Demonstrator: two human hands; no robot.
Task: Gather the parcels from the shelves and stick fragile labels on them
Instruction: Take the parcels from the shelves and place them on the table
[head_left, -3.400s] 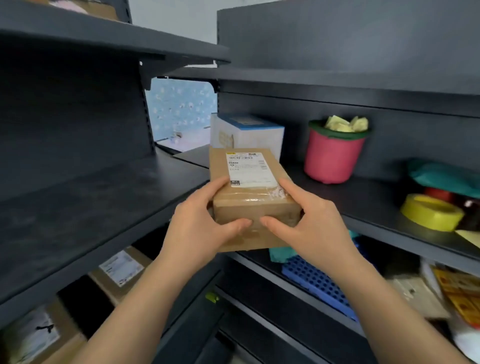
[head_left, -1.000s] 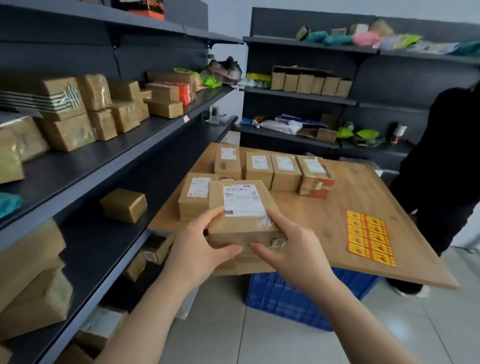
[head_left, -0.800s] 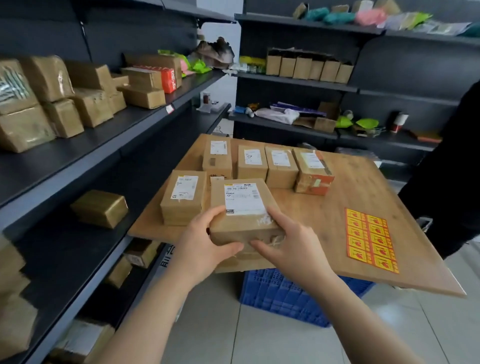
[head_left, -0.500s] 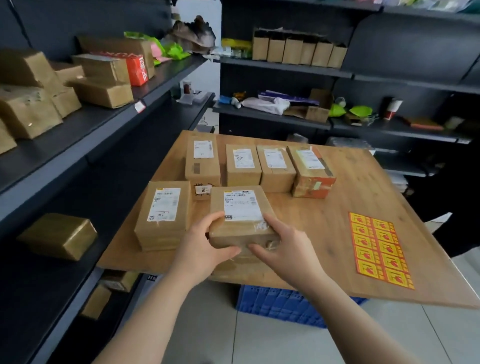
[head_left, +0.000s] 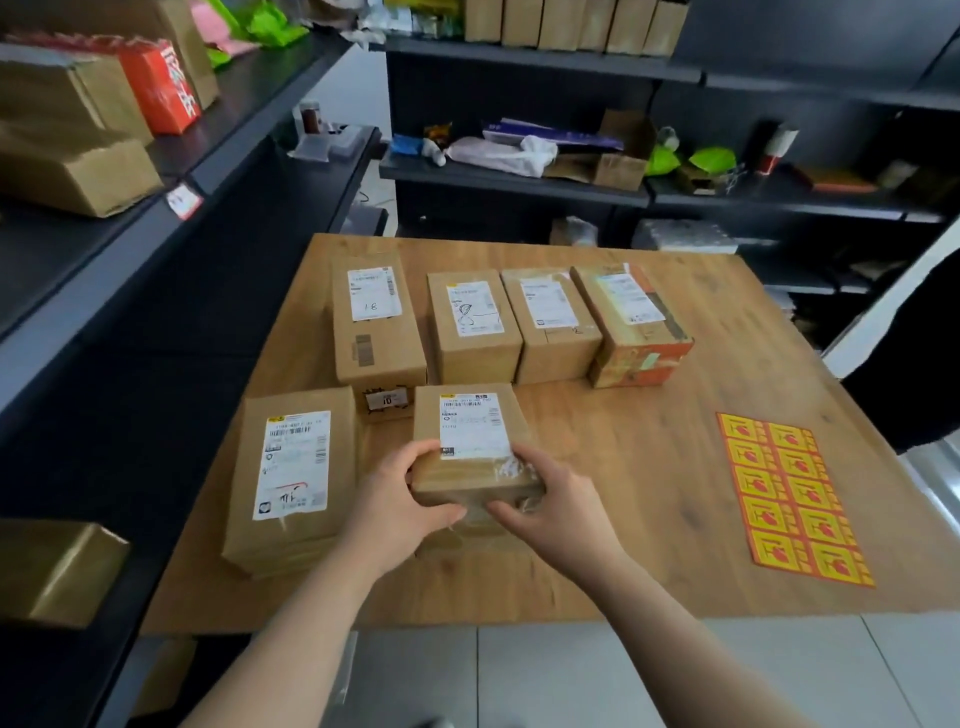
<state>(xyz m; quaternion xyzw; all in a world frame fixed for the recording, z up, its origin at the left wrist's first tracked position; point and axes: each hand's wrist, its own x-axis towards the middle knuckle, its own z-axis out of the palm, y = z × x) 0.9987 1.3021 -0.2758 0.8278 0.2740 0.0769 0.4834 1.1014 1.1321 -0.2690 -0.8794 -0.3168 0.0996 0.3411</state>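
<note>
Fingers (head_left: 447, 517) of both our hands clasp the near end of a small brown parcel (head_left: 475, 447) over the wooden table (head_left: 623, 493).

Our left hand (head_left: 400, 499) wraps its left corner and our right hand (head_left: 558, 501) its right; whether it touches the wood we cannot tell. A larger labelled parcel (head_left: 293, 478) lies just left, four more (head_left: 509, 322) sit in a far row, and a sheet of fragile stickers (head_left: 789, 501) lies well apart, right.

"18" is handwritten on the label of the tall parcel (head_left: 377, 317) at upper centre; "10" is printed on a small tag (head_left: 387, 400) below it. Other labels are not legible.
</note>
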